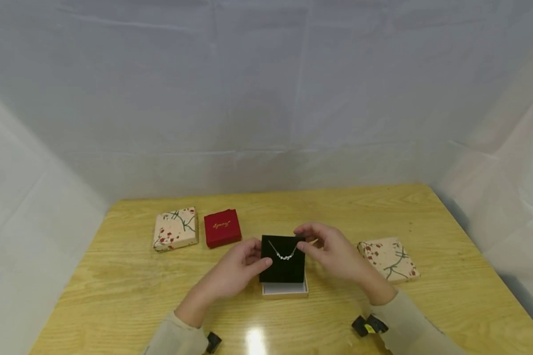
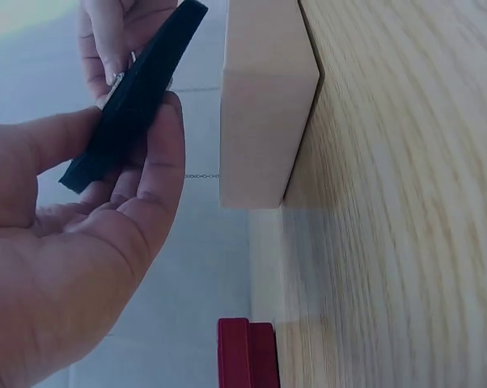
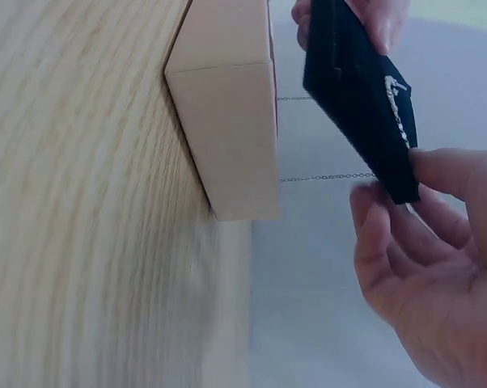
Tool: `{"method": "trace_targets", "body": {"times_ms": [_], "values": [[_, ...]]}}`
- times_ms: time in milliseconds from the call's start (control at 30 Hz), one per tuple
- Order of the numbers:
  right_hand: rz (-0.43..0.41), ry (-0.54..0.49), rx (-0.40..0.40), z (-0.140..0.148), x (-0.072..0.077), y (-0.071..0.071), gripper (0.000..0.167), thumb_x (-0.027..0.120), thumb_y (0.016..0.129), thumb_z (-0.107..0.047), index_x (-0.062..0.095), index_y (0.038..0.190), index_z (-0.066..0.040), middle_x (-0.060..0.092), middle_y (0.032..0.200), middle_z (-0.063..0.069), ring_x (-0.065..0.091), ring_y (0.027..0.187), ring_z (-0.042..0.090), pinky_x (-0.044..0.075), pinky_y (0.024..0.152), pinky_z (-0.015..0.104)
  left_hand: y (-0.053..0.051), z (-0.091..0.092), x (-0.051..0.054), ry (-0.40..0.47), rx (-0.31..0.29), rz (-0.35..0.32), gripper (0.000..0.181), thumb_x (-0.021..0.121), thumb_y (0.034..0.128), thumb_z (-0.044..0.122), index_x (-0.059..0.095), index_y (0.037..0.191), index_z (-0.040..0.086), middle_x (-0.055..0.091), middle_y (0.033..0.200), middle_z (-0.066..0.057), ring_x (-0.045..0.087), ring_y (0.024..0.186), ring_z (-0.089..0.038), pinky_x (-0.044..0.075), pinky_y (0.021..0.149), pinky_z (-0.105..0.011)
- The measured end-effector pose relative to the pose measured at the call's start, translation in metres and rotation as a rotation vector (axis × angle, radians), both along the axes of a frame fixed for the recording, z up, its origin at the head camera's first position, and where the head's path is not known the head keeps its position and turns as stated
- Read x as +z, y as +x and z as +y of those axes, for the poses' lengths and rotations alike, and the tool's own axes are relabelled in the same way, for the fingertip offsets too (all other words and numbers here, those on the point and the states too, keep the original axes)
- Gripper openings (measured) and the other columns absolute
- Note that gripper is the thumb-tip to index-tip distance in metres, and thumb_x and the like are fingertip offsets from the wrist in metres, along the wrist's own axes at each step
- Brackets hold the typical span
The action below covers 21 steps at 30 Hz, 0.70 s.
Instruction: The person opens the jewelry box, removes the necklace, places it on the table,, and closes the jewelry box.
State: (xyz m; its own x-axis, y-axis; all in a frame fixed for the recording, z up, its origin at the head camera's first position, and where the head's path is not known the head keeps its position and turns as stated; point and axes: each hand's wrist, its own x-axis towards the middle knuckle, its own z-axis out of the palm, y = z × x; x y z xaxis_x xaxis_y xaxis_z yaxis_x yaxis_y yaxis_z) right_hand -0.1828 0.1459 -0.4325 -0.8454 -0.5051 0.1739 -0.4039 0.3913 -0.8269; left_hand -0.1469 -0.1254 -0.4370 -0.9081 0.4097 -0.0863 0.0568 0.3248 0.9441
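A black square pad (image 1: 282, 272) with a silver necklace (image 1: 286, 257) across its front is held above an open box (image 1: 285, 295). My left hand (image 1: 235, 268) pinches the pad's left edge, thumb on the front and fingers behind. At the pad's upper right edge, my right hand (image 1: 337, 254) grips it between thumb and fingers. Both wrist views show the pad (image 2: 138, 97) tilted and apart from the box (image 3: 227, 121), with two strands of chain running from behind the pad to the box.
A floral box piece (image 1: 175, 229) and a red box (image 1: 222, 228) lie at the left on the wooden table (image 1: 129, 296). Another floral piece (image 1: 390, 260) lies at the right, near my right forearm. A pale cloth (image 1: 257, 98) hangs behind the table.
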Motion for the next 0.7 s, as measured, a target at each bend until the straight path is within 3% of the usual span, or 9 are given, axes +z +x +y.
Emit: {"method": "trace_targets", "body": {"times_ms": [167,333,433,533,600,700], "values": [[0.266,0.060,-0.009,-0.003,0.002,0.004,0.034,0.076,0.099,-0.014,0.066,0.132,-0.011,0.067,0.128,0.000,0.061,0.116,0.021,0.057,0.092,0.043,-0.001,-0.002,0.001,0.014,0.016,0.000,0.033,0.065,0.1073,0.021,0.061,0.127,-0.005,0.068,0.123,-0.015,0.068,0.119,-0.033,0.059,0.098,-0.044],[0.647,0.123,0.087,-0.007,0.003,0.003,0.035,0.085,0.088,-0.012,0.070,0.120,-0.010,0.066,0.119,0.001,0.060,0.113,0.022,0.054,0.098,0.043,-0.001,-0.002,0.001,0.063,0.012,-0.024,0.034,0.063,0.1079,0.017,0.058,0.129,-0.009,0.067,0.125,-0.022,0.070,0.118,-0.036,0.061,0.095,-0.043],[0.817,0.162,0.146,-0.011,0.003,0.003,0.034,0.087,0.084,-0.013,0.071,0.114,-0.010,0.067,0.111,0.001,0.059,0.105,0.021,0.053,0.092,0.040,0.000,-0.002,0.001,0.073,0.010,-0.032,0.036,0.062,0.1084,0.017,0.056,0.131,-0.011,0.066,0.126,-0.025,0.069,0.118,-0.038,0.060,0.095,-0.046],[0.903,0.210,0.169,-0.015,0.001,0.005,0.028,0.085,0.090,-0.019,0.072,0.113,-0.010,0.068,0.109,0.000,0.060,0.101,0.020,0.052,0.086,0.038,0.000,-0.002,0.003,0.098,0.004,-0.039,0.038,0.061,0.1088,0.016,0.053,0.133,-0.012,0.066,0.126,-0.028,0.070,0.116,-0.039,0.060,0.095,-0.049],[0.933,0.236,0.168,-0.017,0.000,0.007,0.020,0.076,0.100,-0.026,0.073,0.113,-0.010,0.068,0.108,0.000,0.061,0.101,0.020,0.052,0.083,0.036,0.001,-0.002,0.004,0.125,-0.009,-0.048,0.038,0.059,0.1092,0.015,0.051,0.134,-0.012,0.066,0.127,-0.029,0.070,0.115,-0.040,0.060,0.095,-0.050],[0.961,0.258,0.159,-0.018,-0.001,0.009,0.028,0.060,0.110,-0.034,0.074,0.114,-0.011,0.069,0.107,0.000,0.060,0.099,0.020,0.051,0.080,0.035,0.001,-0.001,0.005,0.184,-0.037,-0.081,0.038,0.056,0.1096,0.010,0.045,0.136,-0.014,0.066,0.129,-0.032,0.070,0.115,-0.043,0.059,0.097,-0.051]]}}
